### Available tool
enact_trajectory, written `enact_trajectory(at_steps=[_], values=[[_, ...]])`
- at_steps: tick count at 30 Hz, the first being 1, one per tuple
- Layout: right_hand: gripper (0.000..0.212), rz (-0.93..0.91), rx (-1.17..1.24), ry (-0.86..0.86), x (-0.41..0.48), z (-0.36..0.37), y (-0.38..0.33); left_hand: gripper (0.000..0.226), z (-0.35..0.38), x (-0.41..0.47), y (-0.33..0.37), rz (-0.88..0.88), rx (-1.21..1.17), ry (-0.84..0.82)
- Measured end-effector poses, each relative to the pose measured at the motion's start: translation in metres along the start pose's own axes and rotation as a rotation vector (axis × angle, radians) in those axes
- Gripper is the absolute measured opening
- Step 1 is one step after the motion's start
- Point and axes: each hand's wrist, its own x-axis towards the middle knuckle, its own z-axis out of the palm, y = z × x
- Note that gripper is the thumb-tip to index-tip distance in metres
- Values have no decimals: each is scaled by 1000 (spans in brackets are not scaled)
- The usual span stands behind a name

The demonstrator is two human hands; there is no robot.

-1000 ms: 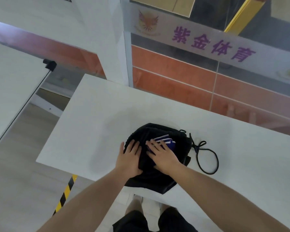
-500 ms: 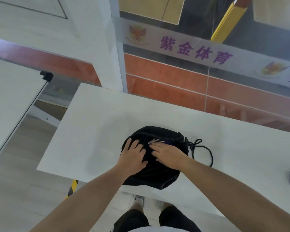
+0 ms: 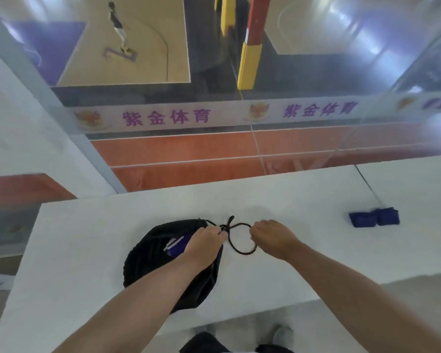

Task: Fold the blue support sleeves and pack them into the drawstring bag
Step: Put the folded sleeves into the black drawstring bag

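While both hands, left hand (image 3: pixel 204 244) and right hand (image 3: pixel 273 238), pinch the cord (image 3: pixel 236 239), tightening the bag (image 3: pixel 163 261) may strand the far-right blue sleeve (image 3: pixel 373 217).

One black drawstring bag (image 3: pixel 163 261), one cord loop (image 3: pixel 239 240), two hands, two folded blue sleeves (image 3: pixel 374 217) apart.

Your white table (image 3: pixel 92 240) carried a black drawstring bag (image 3: pixel 148 256) near its front edge, its cord loop (image 3: pixel 239 248) lying alongside, and blue folded sleeves (image 3: pixel 373 217) well apart, right.
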Motion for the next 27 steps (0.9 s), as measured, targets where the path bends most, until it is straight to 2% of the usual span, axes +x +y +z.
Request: enact_trajectory(at_steps=[4, 8, 13, 16, 20, 27], values=[[29, 256, 133, 50, -86, 10, 61, 26, -6, 59, 83, 142, 106, -108], [20, 405, 189, 21, -172, 31, 131, 30, -17, 115, 190, 167, 153, -82], [20, 462, 66, -21, -270, 53, 212, 39, -11, 178, 312, 228, 162, -59], [15, 556, 154, 2, -307, 65, 257, 35, -8, 206, 363, 276, 249, -123], [16, 673, 219, 31, -327, 83, 305, 39, 5, 241, 396, 257, 197, -79], [14, 719, 318, -109, -317, 114, 370, 30, 22, 323, 398, 170, 141, -92]])
